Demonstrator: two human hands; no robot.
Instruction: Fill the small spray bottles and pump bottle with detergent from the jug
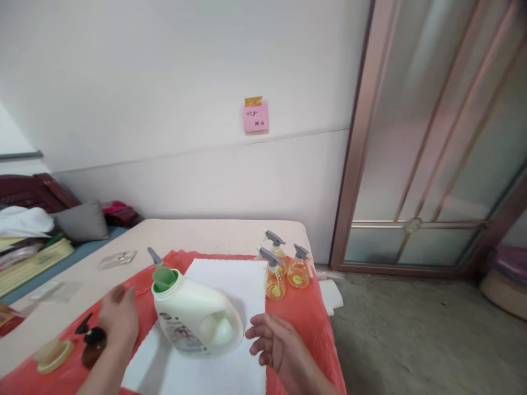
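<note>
A white detergent jug [196, 317] with an open green spout stands on a white cloth [222, 329] spread over a red sheet [307, 318]. My left hand [119, 315] hovers just left of the jug, fingers loosely curled, holding nothing. To the jug's right my right hand [275, 344] is open, fingers apart, close to the handle side without touching it. Three small orange spray bottles [284, 269] with grey triggers stand at the cloth's far right corner.
A small brown pump bottle [93, 345] and a yellowish lid [53, 355] lie at the left on the red sheet. Clear plastic pieces [117, 259] sit on the beige table [206, 233]. A pink note [255, 116] hangs on the wall. A glass door [432, 142] stands right.
</note>
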